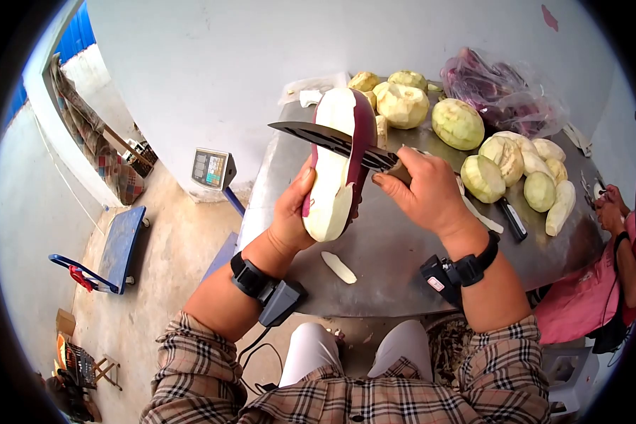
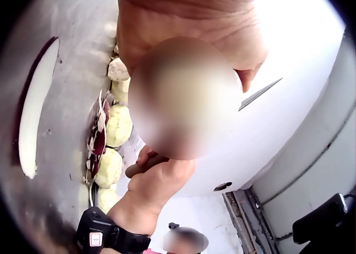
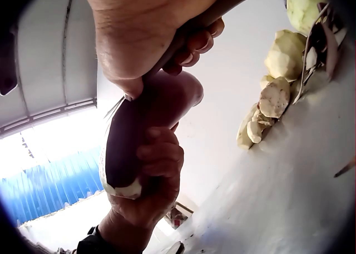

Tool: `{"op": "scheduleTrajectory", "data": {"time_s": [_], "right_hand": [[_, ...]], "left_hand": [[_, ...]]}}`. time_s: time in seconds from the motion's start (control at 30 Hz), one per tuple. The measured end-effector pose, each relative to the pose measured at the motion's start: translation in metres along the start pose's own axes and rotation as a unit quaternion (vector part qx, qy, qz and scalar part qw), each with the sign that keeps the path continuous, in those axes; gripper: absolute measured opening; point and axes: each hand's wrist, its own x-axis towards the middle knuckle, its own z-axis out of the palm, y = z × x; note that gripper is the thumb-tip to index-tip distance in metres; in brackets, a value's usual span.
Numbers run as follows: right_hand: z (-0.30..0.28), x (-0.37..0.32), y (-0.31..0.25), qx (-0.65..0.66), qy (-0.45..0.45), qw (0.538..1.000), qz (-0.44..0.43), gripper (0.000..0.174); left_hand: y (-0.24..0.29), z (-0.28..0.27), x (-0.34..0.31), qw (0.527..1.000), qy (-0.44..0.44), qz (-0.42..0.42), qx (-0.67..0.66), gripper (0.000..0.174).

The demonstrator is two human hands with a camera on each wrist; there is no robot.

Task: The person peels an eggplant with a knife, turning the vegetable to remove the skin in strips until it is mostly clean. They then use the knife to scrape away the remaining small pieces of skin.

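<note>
My left hand (image 1: 290, 212) grips a large eggplant (image 1: 332, 201) from its left side and holds it upright above the metal table (image 1: 396, 275). A broad pale strip on its front is peeled; purple skin remains along the sides. My right hand (image 1: 427, 191) holds a knife (image 1: 311, 133) by its handle, the dark blade lying across the eggplant's upper half. In the right wrist view, the left fingers (image 3: 161, 154) wrap the eggplant's dark unpeeled side (image 3: 133, 131). A blurred disc covers much of the left wrist view. One cut strip of peel (image 1: 339, 268) lies below the eggplant.
Several peeled eggplants (image 1: 458, 124) lie at the table's back and right, near a plastic bag of purple eggplants (image 1: 498, 92). A black-handled tool (image 1: 512, 220) lies beside them. Another person (image 1: 586, 290) works at the right edge. A scale (image 1: 213, 168) and blue cart (image 1: 120, 244) stand left.
</note>
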Motion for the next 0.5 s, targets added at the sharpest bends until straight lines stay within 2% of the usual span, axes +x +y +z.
{"op": "scheduleTrajectory", "data": {"time_s": [0.1, 0.23, 0.27, 0.4, 0.43, 0.5], "right_hand": [[0.001, 0.0, 0.0, 0.026, 0.011, 1.0, -0.002, 0.039], [-0.001, -0.002, -0.004, -0.019, -0.003, 0.999, -0.031, 0.039], [0.0, -0.002, -0.006, -0.028, -0.003, 0.999, -0.043, 0.04], [0.0, -0.002, -0.009, -0.035, -0.001, 0.995, -0.09, 0.04], [0.0, -0.002, -0.011, -0.034, 0.0, 0.994, -0.1, 0.04], [0.001, -0.002, -0.015, -0.033, 0.003, 0.992, -0.119, 0.04]], "left_hand": [[0.003, 0.008, 0.001, 1.0, 0.003, 0.014, 0.012, 0.058], [0.008, -0.001, 0.001, 0.998, 0.039, 0.041, 0.03, 0.056], [0.012, -0.006, 0.001, 1.0, 0.011, 0.024, 0.01, 0.066], [0.015, -0.006, -0.002, 0.998, 0.043, 0.006, 0.036, 0.071], [0.014, -0.003, -0.002, 0.995, 0.05, 0.018, 0.081, 0.073], [0.013, -0.002, -0.001, 0.995, 0.036, -0.014, 0.088, 0.076]]}}
